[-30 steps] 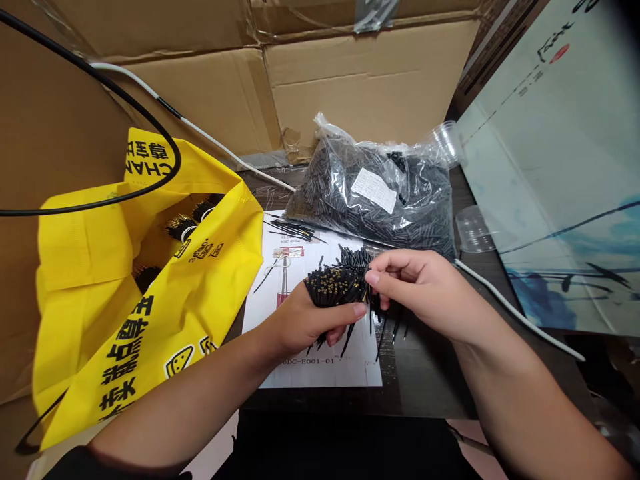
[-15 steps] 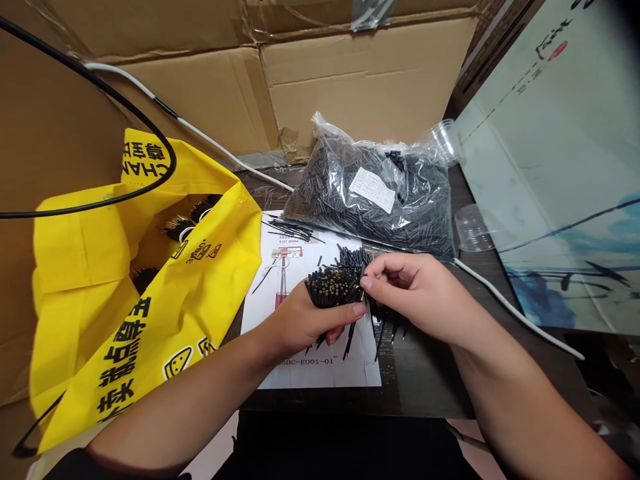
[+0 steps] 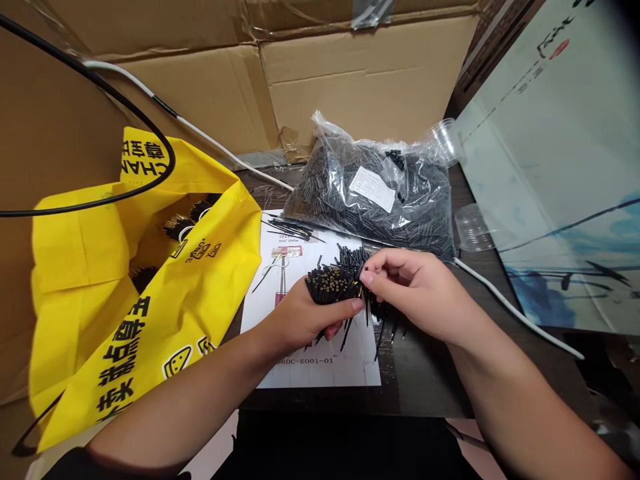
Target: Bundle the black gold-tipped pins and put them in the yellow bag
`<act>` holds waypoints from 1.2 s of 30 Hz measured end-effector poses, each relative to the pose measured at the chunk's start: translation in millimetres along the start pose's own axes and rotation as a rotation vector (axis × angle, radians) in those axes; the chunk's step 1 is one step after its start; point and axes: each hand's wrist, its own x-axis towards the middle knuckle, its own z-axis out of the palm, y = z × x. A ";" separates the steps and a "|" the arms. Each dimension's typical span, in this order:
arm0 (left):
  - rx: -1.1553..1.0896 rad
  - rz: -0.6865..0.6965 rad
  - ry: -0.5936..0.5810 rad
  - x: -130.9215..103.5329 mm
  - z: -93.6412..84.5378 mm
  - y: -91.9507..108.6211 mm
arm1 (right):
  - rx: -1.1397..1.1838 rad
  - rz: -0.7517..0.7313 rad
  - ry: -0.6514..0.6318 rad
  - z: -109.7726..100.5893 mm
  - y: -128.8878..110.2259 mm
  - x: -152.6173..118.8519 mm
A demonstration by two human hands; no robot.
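Note:
My left hand (image 3: 305, 317) is wrapped round a thick bundle of thin black wires (image 3: 333, 285), whose upper ends show gold-coloured tips. At the bundle's right edge, my right hand (image 3: 407, 283) pinches with thumb and forefinger at something small and dark, too small to make out. Behind the bundle and partly under my right hand lie more loose black pieces (image 3: 353, 257). Beneath both hands is a printed white sheet (image 3: 320, 373). A few black wires (image 3: 290, 229) rest on its top edge.
A clear plastic bag of short black tubes (image 3: 375, 193) lies behind my hands. On the left stands a yellow bag (image 3: 200, 300) with wire bundles inside. Clear plastic cups (image 3: 474, 228) are at the right. White and black cables cross the area; cardboard (image 3: 350, 93) stands behind.
My right hand has shifted very slightly left at the bundle's edge. My left hand still holds the bundle, almost unmoved.

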 end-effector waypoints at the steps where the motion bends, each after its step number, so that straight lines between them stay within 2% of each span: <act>1: 0.007 -0.003 0.008 0.0 0.6 0.7 | -0.015 0.005 -0.016 -0.2 0.0 0.6; 5: 0.026 -0.008 0.016 -0.5 2.2 3.1 | -0.001 0.046 -0.082 -3.0 2.4 4.3; 12: 0.113 0.008 0.033 -1.5 0.1 4.4 | 0.036 0.035 -0.103 -5.6 6.0 6.2; 19: 0.210 0.067 0.054 -2.0 -1.2 4.4 | -0.019 0.048 -0.093 -3.0 5.1 5.5; 25: 0.291 0.121 0.153 -2.5 4.0 5.8 | -0.165 -0.013 -0.018 0.5 4.7 3.3; 36: 0.403 0.170 0.135 -4.1 2.4 6.7 | -0.190 0.002 -0.097 -1.0 8.7 4.5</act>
